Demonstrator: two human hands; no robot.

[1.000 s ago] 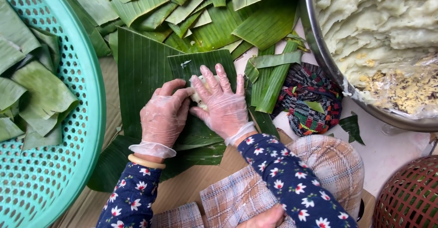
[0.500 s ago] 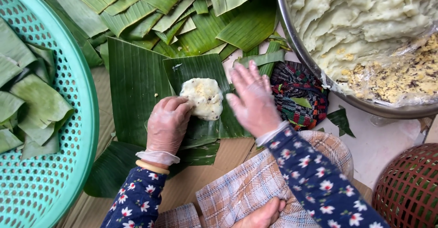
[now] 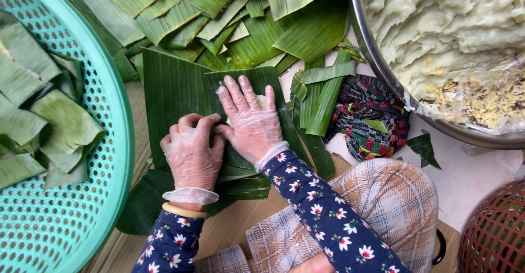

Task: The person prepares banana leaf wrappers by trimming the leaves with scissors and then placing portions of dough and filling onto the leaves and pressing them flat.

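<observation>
Dough (image 3: 261, 101) was pressed flat onto a leaf (image 3: 175, 90) under the open right hand (image 3: 252, 122); the curled left hand (image 3: 191, 153) rested beside it. Folding was not yet done.

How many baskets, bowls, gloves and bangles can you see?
Plastic baskets with holes: 2, one teal, one dark red
Big metal bowl of pale dough: 1
Clear plastic gloves: 2, on the left hand and right hand
Yellow bangle: 1
Total: 6
</observation>
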